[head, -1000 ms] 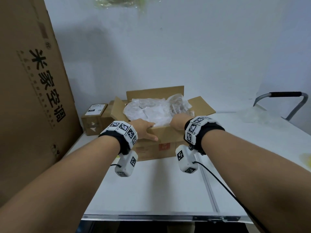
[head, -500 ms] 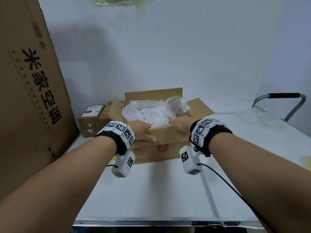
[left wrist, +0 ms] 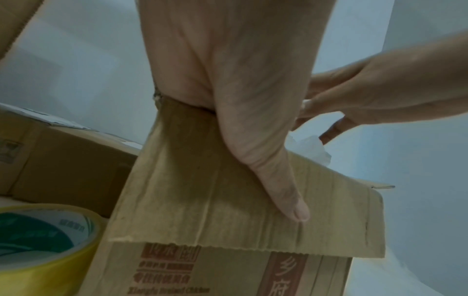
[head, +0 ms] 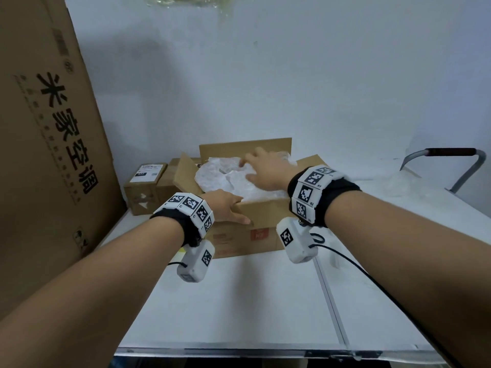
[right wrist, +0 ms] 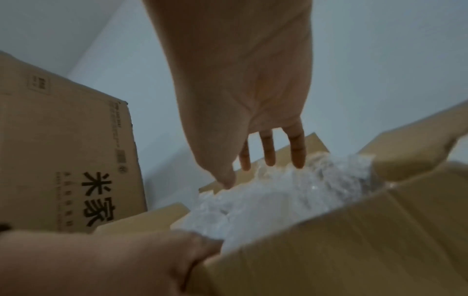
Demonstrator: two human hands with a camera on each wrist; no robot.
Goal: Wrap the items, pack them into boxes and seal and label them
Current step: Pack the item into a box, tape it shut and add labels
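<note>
An open cardboard box [head: 261,229] stands on the white table [head: 239,301], stuffed with white bubble wrap [head: 220,179]. My left hand [head: 228,207] grips the box's near flap [left wrist: 228,210], thumb outside and fingers hooked over the rim. My right hand [head: 265,168] reaches over the box with its fingers spread, just above the bubble wrap [right wrist: 278,196]. It holds nothing. The other flaps stand up.
A very tall cardboard carton [head: 45,144] stands at the left. Small sealed boxes [head: 144,187] sit behind the open box. A roll of yellow tape [left wrist: 45,250] lies by the box's left side. A metal chair frame [head: 449,160] is at the far right.
My right hand has left the near flap and moved forward over the bubble wrap with fingers spread. The left hand keeps its hold on the flap.
</note>
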